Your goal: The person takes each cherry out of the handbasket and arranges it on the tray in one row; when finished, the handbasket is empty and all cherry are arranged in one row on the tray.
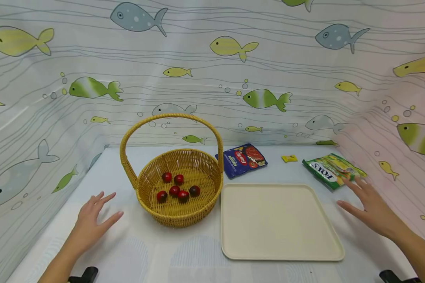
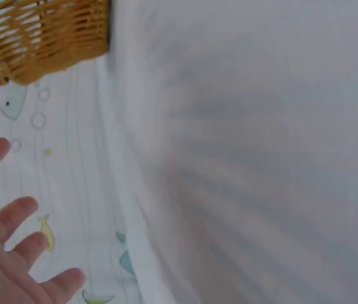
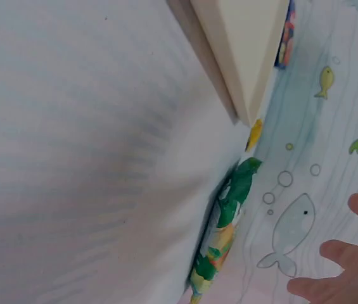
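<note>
My left hand (image 1: 91, 221) hovers over the table with its fingers spread, holding nothing, to the left of a wicker basket (image 1: 156, 214) with a tall arched handle. Several dark red cherries (image 1: 174, 191) lie on the basket's floor. On the other side, my right hand (image 1: 372, 206) is also spread and bare, to the right of a cream tray (image 1: 279, 220). Just beyond its fingertips lies a green and yellow Fox's bag (image 1: 331, 171). The right wrist view shows this bag (image 3: 220, 234) near the tray's corner.
A blue Barilla pouch (image 1: 242, 159) lies behind the tray, partly behind the basket handle. Near it is a small yellow packet (image 1: 289, 158). A fish-patterned curtain (image 1: 205, 90) surrounds the white table (image 1: 141, 251) at the back and both sides.
</note>
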A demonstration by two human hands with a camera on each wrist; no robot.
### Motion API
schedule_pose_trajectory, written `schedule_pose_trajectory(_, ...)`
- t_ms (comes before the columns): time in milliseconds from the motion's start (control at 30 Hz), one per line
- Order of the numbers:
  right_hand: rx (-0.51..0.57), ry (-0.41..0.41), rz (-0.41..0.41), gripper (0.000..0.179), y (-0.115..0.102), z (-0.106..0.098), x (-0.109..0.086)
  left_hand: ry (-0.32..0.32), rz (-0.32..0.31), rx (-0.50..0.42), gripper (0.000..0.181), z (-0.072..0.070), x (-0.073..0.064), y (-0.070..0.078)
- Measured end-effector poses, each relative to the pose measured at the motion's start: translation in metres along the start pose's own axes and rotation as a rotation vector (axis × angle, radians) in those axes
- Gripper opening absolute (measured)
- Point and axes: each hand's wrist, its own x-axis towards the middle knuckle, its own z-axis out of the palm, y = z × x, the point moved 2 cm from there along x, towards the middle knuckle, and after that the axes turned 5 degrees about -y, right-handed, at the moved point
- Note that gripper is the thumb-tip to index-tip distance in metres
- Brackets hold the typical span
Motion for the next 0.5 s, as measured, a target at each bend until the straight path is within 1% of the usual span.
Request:
schedule_pose_trajectory(100, 0.046, -0.012, 0.017, 0.078, -0.006, 0.0, 0.001, -0.009, -0.008, -0.168, 0.061, 0.005, 0.002, 0.01)
schedule_pose_trajectory(167, 0.059, -0.01, 0.035, 0.079, -0.01, 0.001, 0.001, -0.01, 0.0, -0.257, 0.057, 0.009, 0.003, 0.017)
schedule_pose_trajectory(233, 0.071, 0.013, 0.043, 0.08, -0.015, 0.002, 0.002, -0.022, -0.002, -0.333, 0.055, 0.013, 0.004, 0.023)
schedule_pose_trajectory(333, 0.074, 0.062, 0.057, 0.078, -0.022, 0.003, 0.003, -0.054, -0.033, -0.404, 0.055, 0.019, 0.005, 0.033)
schedule_pose_trajectory(433, 0.096, 0.109, 0.052, 0.075, -0.029, 0.004, 0.004, -0.102, -0.071, -0.514, 0.058, 0.026, 0.007, 0.041)
schedule_pose_trajectory(500, 0.111, 0.127, 0.044, 0.074, -0.034, 0.004, 0.005, -0.123, -0.08, -0.599, 0.06, 0.031, 0.009, 0.045)
